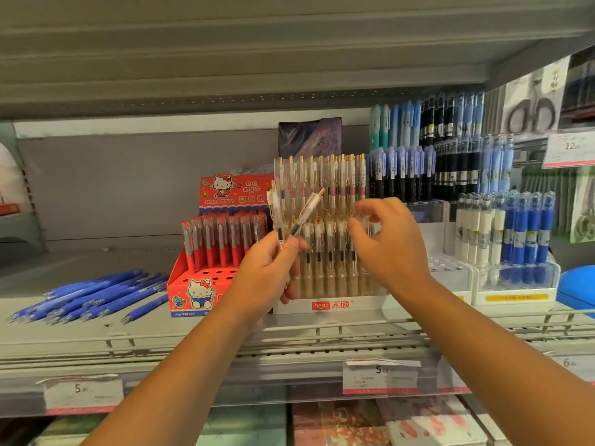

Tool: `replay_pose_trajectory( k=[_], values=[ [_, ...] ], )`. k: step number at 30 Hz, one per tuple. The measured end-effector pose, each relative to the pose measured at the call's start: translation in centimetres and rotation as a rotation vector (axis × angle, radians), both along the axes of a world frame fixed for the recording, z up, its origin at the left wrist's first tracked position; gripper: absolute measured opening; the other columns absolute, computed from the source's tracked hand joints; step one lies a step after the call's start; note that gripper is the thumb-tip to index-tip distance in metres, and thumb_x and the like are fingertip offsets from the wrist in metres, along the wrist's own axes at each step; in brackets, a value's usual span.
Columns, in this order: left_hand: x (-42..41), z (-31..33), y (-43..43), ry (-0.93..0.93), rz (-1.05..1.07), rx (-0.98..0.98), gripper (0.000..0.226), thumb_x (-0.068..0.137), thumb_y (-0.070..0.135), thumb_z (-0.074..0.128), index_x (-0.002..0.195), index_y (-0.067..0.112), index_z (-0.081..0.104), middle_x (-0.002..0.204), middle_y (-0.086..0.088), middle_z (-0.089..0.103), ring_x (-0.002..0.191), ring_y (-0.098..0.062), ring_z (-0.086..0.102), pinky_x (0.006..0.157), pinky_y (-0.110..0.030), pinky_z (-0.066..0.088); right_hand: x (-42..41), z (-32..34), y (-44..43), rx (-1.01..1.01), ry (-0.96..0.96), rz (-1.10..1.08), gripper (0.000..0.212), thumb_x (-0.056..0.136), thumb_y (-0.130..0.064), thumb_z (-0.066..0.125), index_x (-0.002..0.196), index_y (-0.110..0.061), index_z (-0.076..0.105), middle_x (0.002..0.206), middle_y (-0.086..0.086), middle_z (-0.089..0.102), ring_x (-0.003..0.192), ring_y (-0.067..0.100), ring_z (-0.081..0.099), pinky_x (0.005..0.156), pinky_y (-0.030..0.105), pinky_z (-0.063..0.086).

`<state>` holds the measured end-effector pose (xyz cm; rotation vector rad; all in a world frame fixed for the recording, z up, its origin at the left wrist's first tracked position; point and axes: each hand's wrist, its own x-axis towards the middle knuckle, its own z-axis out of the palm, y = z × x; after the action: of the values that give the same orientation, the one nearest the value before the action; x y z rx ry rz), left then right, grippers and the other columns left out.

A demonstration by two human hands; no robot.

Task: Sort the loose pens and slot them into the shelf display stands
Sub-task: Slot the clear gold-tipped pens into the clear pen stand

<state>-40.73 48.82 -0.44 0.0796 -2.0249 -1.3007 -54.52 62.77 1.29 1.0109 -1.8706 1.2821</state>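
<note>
Many clear pens fill white stand.

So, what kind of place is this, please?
Most likely a stationery aisle in a shop. Rows of pens fill branded stands on a metal shelf, price tags sit along its edge, and packaged scissors hang at the upper right.

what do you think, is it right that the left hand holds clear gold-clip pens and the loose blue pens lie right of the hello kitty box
Not quite. The head view shows the loose blue pens lying on the shelf left of the Hello Kitty box, not right of it. The left hand does hold clear gold-clip pens.
</note>
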Motion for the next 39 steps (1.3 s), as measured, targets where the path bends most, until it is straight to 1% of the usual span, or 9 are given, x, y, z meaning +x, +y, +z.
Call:
replay_pose_trajectory(
  k=[2,5,9,13,19,25,31,35,39],
  values=[
    [0.1,0.1,0.1,-0.009,-0.015,-0.003,0.023,0.103,0.029,0.043,0.096,0.021,0.064,0.071,-0.004,0.055,0.049,-0.02,0.054,0.045,-0.03,0.046,0.9,0.6,-0.4,-0.032,-0.036,0.144,0.033,0.091,-0.02,0.065,0.123,-0.018,0.064,0.11,-0.01,0.063,0.105,0.009,0.057,0.087,0.028,0.051],
    [0.2,0.0,0.2,-0.028,-0.057,-0.014,0.024,0.103,0.03,0.043,0.099,0.019,0.065,0.068,-0.002,0.057,0.049,-0.019,0.053,0.045,-0.029,0.044,2.0,1.6,-0.9,-0.087,-0.259,0.412,0.038,0.09,-0.014,0.068,0.127,-0.022,0.063,0.112,-0.015,0.067,0.106,-0.005,0.059,0.086,0.013,0.046],
    [0.2,0.0,0.2,-0.042,-0.093,-0.024,0.027,0.104,0.03,0.041,0.101,0.017,0.065,0.068,-0.002,0.058,0.048,-0.019,0.052,0.045,-0.03,0.042,2.0,1.9,-0.5,-0.111,-0.312,0.508,0.037,0.089,-0.008,0.068,0.124,-0.021,0.065,0.113,-0.01,0.07,0.107,-0.002,0.062,0.093,0.022,0.049],
    [0.1,-0.1,0.2,-0.048,-0.121,-0.036,0.027,0.105,0.03,0.041,0.101,0.015,0.063,0.068,-0.003,0.059,0.047,-0.021,0.051,0.044,-0.029,0.041,1.8,1.3,-0.3,-0.054,-0.414,0.722,0.029,0.092,-0.004,0.063,0.116,-0.019,0.068,0.106,-0.005,0.075,0.103,0.004,0.067,0.086,0.02,0.054],
    [-0.1,-0.2,0.2,-0.066,-0.186,-0.023,0.025,0.1,0.035,0.046,0.097,0.019,0.065,0.073,-0.01,0.065,0.046,-0.026,0.054,0.041,-0.028,0.042,1.6,0.7,-0.4,-0.119,-0.569,0.982,0.023,0.097,-0.003,0.055,0.115,-0.014,0.062,0.111,0.003,0.074,0.107,0.019,0.069,0.089,0.033,0.057],
    [-0.1,-0.1,0.2,-0.066,-0.211,0.063,0.035,0.093,0.043,0.048,0.11,0.02,0.067,0.093,-0.012,0.07,0.057,-0.033,0.064,0.04,-0.031,0.049,0.8,1.0,0.4,-0.378,-0.574,0.946,0.031,0.088,-0.009,0.065,0.117,-0.008,0.055,0.099,0.013,0.074,0.089,0.031,0.073,0.075,0.04,0.061],
    [-0.6,-0.1,0.1,-0.068,-0.125,0.07,0.021,0.105,0.023,0.04,0.106,0.017,0.06,0.078,-0.007,0.067,0.056,-0.03,0.065,0.04,-0.032,0.05,-2.0,0.4,1.9,-0.461,-0.403,0.61,0.028,0.092,-0.005,0.065,0.11,-0.026,0.056,0.086,0.005,0.071,0.079,0.023,0.073,0.063,0.034,0.061],
    [-0.7,-0.4,-0.1,-0.099,-0.055,-0.009,0.015,0.103,0.032,0.043,0.095,0.025,0.053,0.061,0.0,0.052,0.043,-0.016,0.042,0.036,-0.024,0.033,-3.1,-0.2,2.4,-0.412,-0.248,0.464,0.028,0.093,-0.01,0.065,0.11,-0.031,0.056,0.094,0.003,0.067,0.086,0.02,0.07,0.061,0.032,0.061],
    [-0.7,-0.4,0.0,-0.119,-0.071,-0.003,0.02,0.102,0.04,0.043,0.087,0.031,0.051,0.06,0.003,0.036,0.045,-0.012,0.025,0.038,-0.021,0.024,-3.3,-0.4,2.4,-0.397,-0.177,0.389,0.027,0.091,-0.012,0.068,0.111,-0.027,0.058,0.093,-0.002,0.064,0.087,0.011,0.066,0.059,0.026,0.059]
  ],
)
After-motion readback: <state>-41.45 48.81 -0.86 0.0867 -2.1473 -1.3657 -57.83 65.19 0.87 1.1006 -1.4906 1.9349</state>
